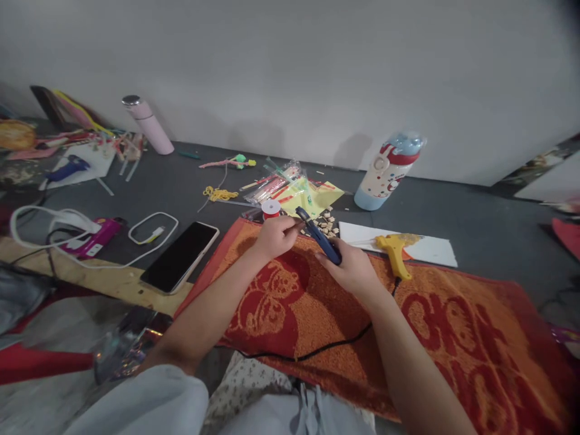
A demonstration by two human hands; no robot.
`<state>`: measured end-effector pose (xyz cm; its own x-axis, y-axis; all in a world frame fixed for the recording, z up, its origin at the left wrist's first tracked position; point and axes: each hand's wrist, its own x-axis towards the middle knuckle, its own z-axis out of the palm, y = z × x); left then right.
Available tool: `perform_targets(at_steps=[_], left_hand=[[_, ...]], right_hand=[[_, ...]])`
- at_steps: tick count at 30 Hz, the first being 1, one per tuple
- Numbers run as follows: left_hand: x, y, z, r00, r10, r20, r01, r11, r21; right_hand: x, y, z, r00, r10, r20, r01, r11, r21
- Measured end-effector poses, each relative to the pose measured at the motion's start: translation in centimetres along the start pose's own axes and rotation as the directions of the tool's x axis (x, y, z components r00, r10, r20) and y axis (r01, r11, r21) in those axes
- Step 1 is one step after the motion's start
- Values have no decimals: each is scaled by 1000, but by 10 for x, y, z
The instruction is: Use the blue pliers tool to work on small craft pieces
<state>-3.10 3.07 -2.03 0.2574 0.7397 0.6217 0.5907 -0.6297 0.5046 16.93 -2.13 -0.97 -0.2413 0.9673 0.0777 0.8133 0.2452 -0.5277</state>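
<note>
My right hand (351, 266) is closed around a slim dark blue tool (321, 238), whose kind I cannot make out; its narrow head points up and to the left. Just left of that head, my left hand (276, 237) has thumb and fingers pinched together on something too small to name. Both hands are above the far part of an orange and red towel (335, 302). Behind my left hand stands a spool (270, 209) with a white top and red winding. Small wooden pieces (328, 225) lie scattered beyond the tool.
A yellow glue gun (396, 251) rests on a white board (437, 249), its black cord (317, 349) crossing the towel. Nearby are a cartoon bottle (385, 172), pink flask (149, 125), phone (180, 257), white cable (131, 263), yellow paper (330, 196) and yellow yarn (220, 194).
</note>
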Motion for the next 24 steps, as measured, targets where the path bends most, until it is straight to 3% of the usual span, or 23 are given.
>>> perform_targets(at_steps=[7,14,19,24], left_hand=[[3,9,-2,987,-163,-15,155,963,-220],[3,6,5,922,-387,19,326,749,-577],[6,10,1,893,-449,-15,298,618,-727],[7,13,-5,895,-446,3,286,569,-771]], right_hand=[[0,0,2,996,90,-19,-83,965,247],[-1,1,-2,992,112,-52,-71,859,508],[0,1,-1,993,106,-44,-69,860,506],[0,4,1,995,84,-56,-49,886,462]])
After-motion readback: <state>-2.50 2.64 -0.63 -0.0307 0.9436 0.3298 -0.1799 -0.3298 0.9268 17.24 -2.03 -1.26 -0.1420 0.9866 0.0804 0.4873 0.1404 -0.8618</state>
